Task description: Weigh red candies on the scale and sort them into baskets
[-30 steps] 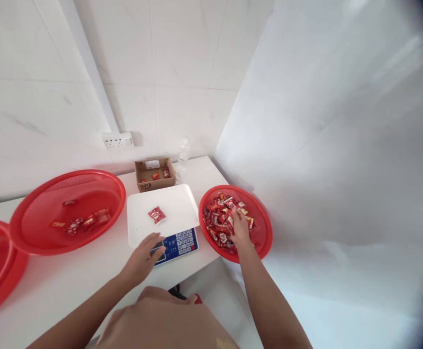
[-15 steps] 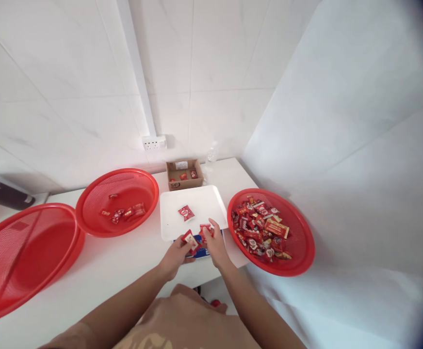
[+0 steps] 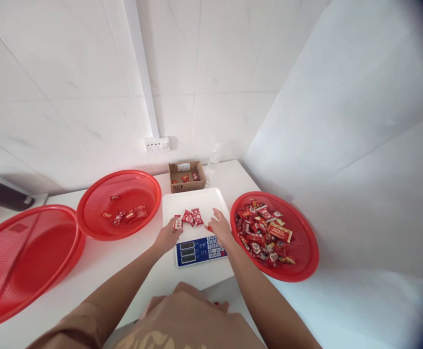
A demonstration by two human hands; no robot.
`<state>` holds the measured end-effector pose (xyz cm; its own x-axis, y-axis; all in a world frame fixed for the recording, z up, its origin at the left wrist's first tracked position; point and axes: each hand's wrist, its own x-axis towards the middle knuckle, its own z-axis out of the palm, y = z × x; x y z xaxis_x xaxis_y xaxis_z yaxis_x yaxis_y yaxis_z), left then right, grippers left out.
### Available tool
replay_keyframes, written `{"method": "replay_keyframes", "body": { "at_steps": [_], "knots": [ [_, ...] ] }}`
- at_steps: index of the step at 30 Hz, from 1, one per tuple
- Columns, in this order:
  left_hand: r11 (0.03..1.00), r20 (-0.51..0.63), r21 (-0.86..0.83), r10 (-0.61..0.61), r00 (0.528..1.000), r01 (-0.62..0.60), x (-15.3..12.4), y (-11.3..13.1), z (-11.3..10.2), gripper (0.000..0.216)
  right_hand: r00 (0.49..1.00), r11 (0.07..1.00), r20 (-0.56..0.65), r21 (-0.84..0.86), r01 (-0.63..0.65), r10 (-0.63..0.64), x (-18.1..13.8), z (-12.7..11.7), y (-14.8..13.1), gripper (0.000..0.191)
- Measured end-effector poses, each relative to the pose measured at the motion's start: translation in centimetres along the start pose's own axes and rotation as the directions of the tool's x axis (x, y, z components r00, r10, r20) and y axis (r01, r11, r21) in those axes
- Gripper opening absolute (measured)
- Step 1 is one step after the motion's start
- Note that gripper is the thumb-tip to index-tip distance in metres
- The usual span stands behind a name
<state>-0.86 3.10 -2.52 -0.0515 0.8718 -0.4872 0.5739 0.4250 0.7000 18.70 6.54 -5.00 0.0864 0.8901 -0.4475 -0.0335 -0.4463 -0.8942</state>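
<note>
My left hand [image 3: 168,236] grips a red-and-white wrapped candy [image 3: 177,223] at the left side of the white scale pan [image 3: 211,198]. On the pan, close to its fingertips, two red wrapped candies, the left one [image 3: 187,217] and the right one [image 3: 197,216], lie side by side. Over the pan's right part is my right hand [image 3: 220,228], its upper fingers stretched out. A small red piece of wrapper [image 3: 209,228] shows at its lower fingers; the rest is hidden. The scale's blue keypad panel [image 3: 201,251] faces me below both hands.
A red basket [image 3: 311,247] of mixed wrapped candies stands at right. Left of the scale is a red basket [image 3: 84,203] with several candies, and further left another red basket [image 3: 75,257]. A cardboard box [image 3: 189,186] holding candies and a clear plastic bottle [image 3: 215,154] stand behind.
My hands have moved apart, from in front of the pan to over it. A second candy now lies beside the one on the pan. The scale's keypad panel is uncovered.
</note>
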Motion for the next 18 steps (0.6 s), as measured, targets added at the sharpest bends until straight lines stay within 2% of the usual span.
{"method": "replay_keyframes", "body": {
  "at_steps": [3,6,10,14,18],
  "knots": [
    [0.965,0.018,0.228,0.132,0.991,-0.132,0.0,-0.5,0.2,0.033,0.999,0.987,-0.014,-0.156,0.046,-0.049,0.0,-0.6,1.2,0.057],
    [0.895,0.074,0.375,0.233,0.970,-0.244,0.6,-0.1,0.8,0.036,0.995,0.962,0.094,-0.268,0.058,-0.033,-0.4,-0.3,1.4,0.043],
    [0.814,0.110,0.492,0.293,0.950,-0.308,2.5,1.2,1.5,0.047,0.975,0.951,0.217,-0.285,0.117,-0.055,-0.4,0.8,0.5,0.041],
    [0.773,0.122,0.536,0.329,0.936,-0.341,3.5,1.8,1.6,0.046,0.979,0.940,0.189,-0.315,0.131,-0.073,-0.1,0.7,-0.5,0.043],
    [0.746,0.108,0.558,0.370,0.923,-0.364,2.8,1.4,1.3,0.046,0.994,0.962,0.102,-0.267,0.054,-0.027,0.2,-0.9,-0.1,0.040]
  ]
}}
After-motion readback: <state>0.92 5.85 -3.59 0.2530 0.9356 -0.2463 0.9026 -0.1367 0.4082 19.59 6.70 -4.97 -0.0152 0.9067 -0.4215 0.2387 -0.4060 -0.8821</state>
